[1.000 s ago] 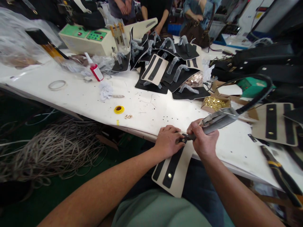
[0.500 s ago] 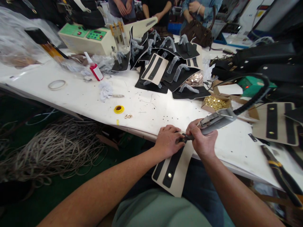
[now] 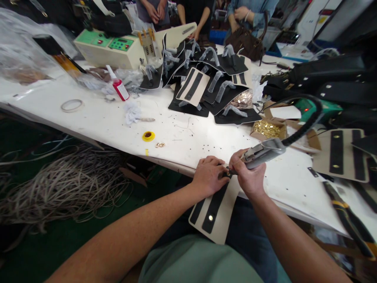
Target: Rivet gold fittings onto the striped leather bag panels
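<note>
My right hand (image 3: 250,173) is closed around a grey hand-held power tool (image 3: 262,152) with a thick black cable arching off its back. The tool's front end points down-left at a black strap (image 3: 216,204) on a beige panel (image 3: 222,225). My left hand (image 3: 208,175) grips the panel's upper part against the table edge, its fingertips beside the tool's tip. That contact spot is partly hidden by my fingers. A shiny gold-coloured stud (image 3: 210,217) sits near the strap's lower end. The panel's lower part hangs over my lap.
A heap of black panels with wrapped handles (image 3: 218,82) lies ahead. Boxed gold-coloured hardware (image 3: 266,129) and cutting pliers (image 3: 347,218) are on the right. A red bottle (image 3: 120,89) and yellow ring (image 3: 148,136) stand left. Other people's hands (image 3: 157,12) are across the table (image 3: 106,129).
My right hand and the tool have shifted slightly left, and the cable's arch has moved left with them. My left hand and the panel stay almost where they were.
</note>
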Available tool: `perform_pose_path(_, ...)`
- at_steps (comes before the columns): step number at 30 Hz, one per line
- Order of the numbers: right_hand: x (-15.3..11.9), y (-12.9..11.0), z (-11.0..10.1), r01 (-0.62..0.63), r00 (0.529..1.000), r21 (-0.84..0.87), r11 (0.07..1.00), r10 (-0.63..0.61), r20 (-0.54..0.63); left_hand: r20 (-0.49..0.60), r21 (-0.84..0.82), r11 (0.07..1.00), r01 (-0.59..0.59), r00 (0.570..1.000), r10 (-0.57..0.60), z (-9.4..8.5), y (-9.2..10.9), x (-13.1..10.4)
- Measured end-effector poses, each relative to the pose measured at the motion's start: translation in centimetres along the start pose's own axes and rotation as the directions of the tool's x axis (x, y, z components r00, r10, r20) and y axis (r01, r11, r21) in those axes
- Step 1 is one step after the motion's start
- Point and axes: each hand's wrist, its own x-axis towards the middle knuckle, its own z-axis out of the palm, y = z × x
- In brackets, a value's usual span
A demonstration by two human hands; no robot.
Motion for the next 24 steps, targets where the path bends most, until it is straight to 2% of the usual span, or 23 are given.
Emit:
perform_pose_path(4,0.5,-0.7,0.3,-0.047,0.999,-0.04,0.998,0.048,0.018,0.003,0.006,1.0,-0.008,1.0,0.008,0.0,0.0,0.0)
perform_pose_path(9,0.9,-1.0,0.3,-0.077,0.989,-0.096,0.992,0.089,0.121,0.006,0.019,1.0,-0.008,1.0,0.008,0.1,0.0,0.0)
perform_pose_path(15,0.6,-0.5,0.1,-0.019,0.997,-0.017,1.0,0.02,0.069,0.025,0.023,1.0,-0.004,1.0,0.003,0.0,0.0,0.0)
perform_pose_path(22,1.2,-0.6,1.0,-0.06,0.973,-0.21,0.976,0.104,0.204,0.004,0.07,0.997,0.032,0.999,-0.033,0.3,0.2,0.2)
perform_pose_path(24,1.2,-0.5,1.0,-0.057,0.975,-0.216,0.975,0.101,0.198,-0.008,0.069,0.997,0.036,0.999,-0.036,0.3,0.3,0.2)
